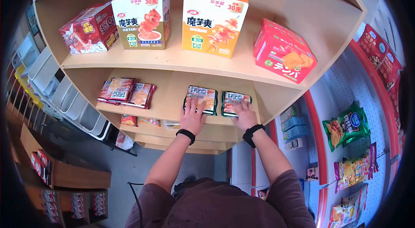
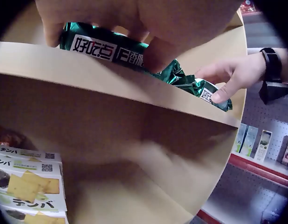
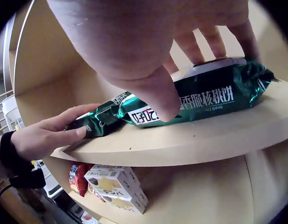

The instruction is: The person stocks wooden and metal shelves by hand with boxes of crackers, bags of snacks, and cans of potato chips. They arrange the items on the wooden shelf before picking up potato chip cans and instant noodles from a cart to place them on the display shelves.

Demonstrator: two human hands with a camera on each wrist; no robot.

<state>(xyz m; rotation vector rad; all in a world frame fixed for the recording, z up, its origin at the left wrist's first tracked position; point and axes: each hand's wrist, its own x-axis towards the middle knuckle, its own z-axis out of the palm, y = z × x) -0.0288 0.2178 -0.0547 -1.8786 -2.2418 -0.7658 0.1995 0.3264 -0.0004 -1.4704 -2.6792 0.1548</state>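
Done, we judge: left green packet [image 1: 209, 99] lies at the middle shelf's [image 1: 170, 94] front edge, right green packet [image 1: 228, 108] near its front right corner | Fingers: our left hand [image 1: 193, 118] and right hand [image 1: 245, 115] each narrowed round one, thumbs in front | Remaining: both unreleased; beyond that, we cannot tell

A shop, with packaged snacks [image 1: 209, 23] lining shelves [image 1: 181, 64].
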